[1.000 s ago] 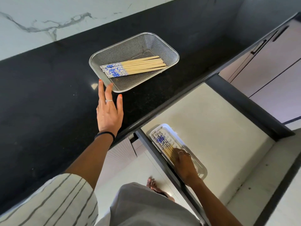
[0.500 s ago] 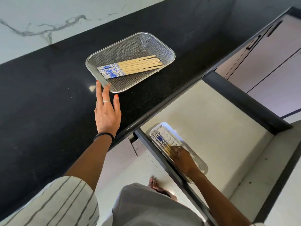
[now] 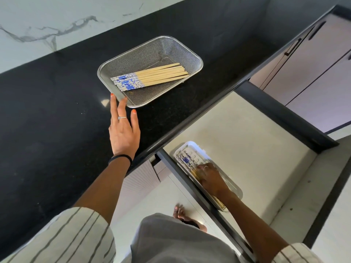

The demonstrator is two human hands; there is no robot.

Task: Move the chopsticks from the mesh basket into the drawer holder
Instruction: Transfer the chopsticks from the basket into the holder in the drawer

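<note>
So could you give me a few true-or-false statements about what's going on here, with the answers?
1. The mesh basket stands on the black countertop. True.
2. The basket is empty. False: a bundle of chopsticks lies in it.
3. The left hand lies flat on the countertop, fingertips at the basket's near rim. True.
4. The right hand is lifting chopsticks out of the basket. False: it is down in the open drawer, on the chopsticks in the white holder.
5. The white holder sits on the countertop beside the basket. False: it sits inside the drawer, along its left side.
</note>
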